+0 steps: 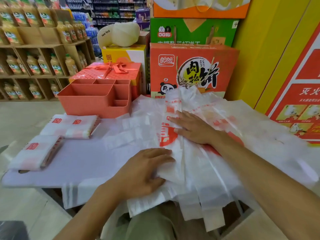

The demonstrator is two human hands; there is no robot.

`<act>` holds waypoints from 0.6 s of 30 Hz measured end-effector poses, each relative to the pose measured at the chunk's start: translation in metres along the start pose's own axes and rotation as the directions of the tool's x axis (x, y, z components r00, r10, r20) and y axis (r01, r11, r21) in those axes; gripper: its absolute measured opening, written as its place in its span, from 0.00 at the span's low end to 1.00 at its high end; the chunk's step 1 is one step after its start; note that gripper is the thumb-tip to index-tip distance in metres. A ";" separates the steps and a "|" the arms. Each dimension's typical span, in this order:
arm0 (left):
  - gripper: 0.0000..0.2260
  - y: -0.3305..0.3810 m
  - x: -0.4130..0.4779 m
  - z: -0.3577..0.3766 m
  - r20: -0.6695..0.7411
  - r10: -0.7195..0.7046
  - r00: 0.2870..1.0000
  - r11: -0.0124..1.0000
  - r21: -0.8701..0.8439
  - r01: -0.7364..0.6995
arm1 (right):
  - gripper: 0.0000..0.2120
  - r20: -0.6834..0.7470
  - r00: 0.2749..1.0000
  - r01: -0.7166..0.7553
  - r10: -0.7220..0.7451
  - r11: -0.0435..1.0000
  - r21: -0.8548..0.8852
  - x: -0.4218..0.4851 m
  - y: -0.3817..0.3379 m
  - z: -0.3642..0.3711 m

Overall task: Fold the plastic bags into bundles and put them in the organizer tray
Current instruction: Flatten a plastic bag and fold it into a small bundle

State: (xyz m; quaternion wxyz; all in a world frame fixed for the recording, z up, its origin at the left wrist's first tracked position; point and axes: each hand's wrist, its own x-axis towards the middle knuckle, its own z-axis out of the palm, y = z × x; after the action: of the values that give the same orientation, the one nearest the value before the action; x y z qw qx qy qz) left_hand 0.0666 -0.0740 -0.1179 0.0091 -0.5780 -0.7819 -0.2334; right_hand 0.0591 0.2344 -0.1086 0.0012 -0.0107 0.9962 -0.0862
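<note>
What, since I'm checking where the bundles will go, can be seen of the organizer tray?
The organizer tray is a coral, plastic-looking box with rounded corners, standing upright at the far side of the white table, in front of a red gift box with a ribbon. Dividers split it into one large compartment at front left and smaller ones along the back and right. What shows of the compartments holds nothing. The spread plastic bags reach its right side; contact cannot be told.
</note>
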 end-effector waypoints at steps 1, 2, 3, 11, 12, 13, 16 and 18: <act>0.27 0.001 0.001 0.001 -0.004 -0.016 1.000 1.000 0.007 0.016 | 0.30 -0.015 1.000 -0.007 0.007 1.000 0.016 -0.001 -0.001 -0.001; 0.28 0.002 0.001 0.002 -0.010 -0.024 1.000 1.000 0.008 0.024 | 0.30 -0.043 0.999 -0.030 0.032 0.999 0.042 -0.002 -0.002 -0.003; 0.28 0.002 0.002 0.002 -0.018 -0.021 1.000 1.000 0.008 0.021 | 0.31 -0.097 0.993 -0.058 0.065 0.995 0.079 -0.004 -0.005 -0.006; 0.26 0.001 0.002 0.000 -0.013 -0.077 0.997 0.997 -0.016 0.077 | 0.23 -0.162 0.980 -0.056 0.118 0.938 0.343 -0.120 -0.058 -0.007; 0.26 0.001 0.003 -0.001 -0.020 -0.086 0.996 0.996 -0.034 0.085 | 0.24 -0.131 0.986 -0.055 0.099 0.951 0.304 -0.134 -0.064 -0.004; 0.25 0.001 0.003 -0.001 -0.031 -0.094 0.995 0.994 -0.053 0.093 | 0.25 -0.088 0.992 -0.061 0.089 0.958 0.281 -0.144 -0.070 -0.002; 0.24 -0.001 0.002 0.000 -0.042 -0.134 0.990 0.987 -0.097 0.130 | 0.27 -0.026 0.997 -0.066 0.074 0.968 0.242 -0.150 -0.074 0.007; 0.26 -0.002 0.003 0.001 -0.041 -0.154 0.987 0.984 -0.093 0.150 | 0.26 -0.046 0.997 -0.050 0.059 0.983 0.174 -0.147 -0.075 0.011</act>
State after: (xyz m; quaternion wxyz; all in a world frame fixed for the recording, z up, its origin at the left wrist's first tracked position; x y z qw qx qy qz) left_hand 0.0637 -0.0715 -0.1183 -0.0160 -0.5106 -0.8122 -0.2819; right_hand 0.2079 0.1617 -0.1065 -0.0209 0.0190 0.9846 -0.1726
